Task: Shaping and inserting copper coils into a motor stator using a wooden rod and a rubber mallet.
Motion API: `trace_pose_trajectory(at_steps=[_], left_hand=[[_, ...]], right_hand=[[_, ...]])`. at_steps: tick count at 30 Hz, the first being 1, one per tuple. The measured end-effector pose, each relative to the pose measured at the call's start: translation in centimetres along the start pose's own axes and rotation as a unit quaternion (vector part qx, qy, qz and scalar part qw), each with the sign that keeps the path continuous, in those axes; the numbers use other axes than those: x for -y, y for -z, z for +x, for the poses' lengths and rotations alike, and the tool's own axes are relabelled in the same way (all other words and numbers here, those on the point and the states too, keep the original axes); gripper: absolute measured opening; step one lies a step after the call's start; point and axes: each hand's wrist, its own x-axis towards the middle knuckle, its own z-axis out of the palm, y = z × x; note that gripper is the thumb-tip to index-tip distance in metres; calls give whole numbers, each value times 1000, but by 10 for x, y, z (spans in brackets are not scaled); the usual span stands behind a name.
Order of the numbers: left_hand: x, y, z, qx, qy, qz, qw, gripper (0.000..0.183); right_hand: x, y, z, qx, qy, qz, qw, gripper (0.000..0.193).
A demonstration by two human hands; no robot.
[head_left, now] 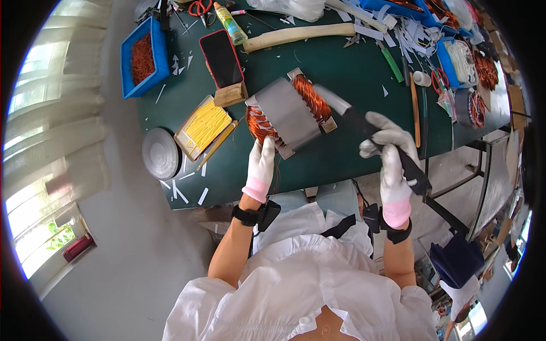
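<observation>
A motor stator (289, 112), a grey metal core with copper-orange windings bulging from both ends, lies tilted on the green table. My left hand (261, 169), in a white glove with a pink cuff, has its fingers on the winding at the stator's near left end and steadies it. In my right hand (392, 153), gloved the same way, is a black-handled tool (359, 121) with a broad grey metal end, held slantwise. That end is blurred and points at the stator's right-hand winding; whether it touches cannot be made out.
Left of the stator are a box of yellow strips (203, 128), a round metal disc (161, 153) and a blue bin (144, 59). A phone (221, 58) leans by a wooden block (230, 94). Behind lies a pale wooden stick (298, 36); tools and paper scraps lie right.
</observation>
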Motion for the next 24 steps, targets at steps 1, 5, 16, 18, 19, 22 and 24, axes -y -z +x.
trace_pose_trajectory(at_steps=[1, 5, 16, 18, 19, 22, 24], left_hand=[[2, 3, 3, 15, 5, -14, 1000, 24], [-2, 4, 7, 9, 33, -64, 997, 27], [-37, 17, 31, 22, 162, -74, 984, 42], [-37, 12, 28, 39, 180, -111, 977, 44], [-35, 8, 24, 47, 142, -146, 978, 44], [-16, 16, 15, 100, 98, -210, 968, 47], [2, 20, 9, 128, 48, -180, 974, 52]], right_hand=[[8, 1, -1, 12, 64, -102, 993, 18], [8, 3, -21, 59, 144, -192, 969, 22], [-21, -14, -40, 64, 222, -228, 946, 28], [-22, -14, -40, 65, 226, -226, 945, 30], [-24, -14, -41, 64, 225, -226, 946, 30], [-31, -12, -43, 64, 220, -223, 947, 28], [-33, -13, -44, 68, 215, -223, 948, 27]])
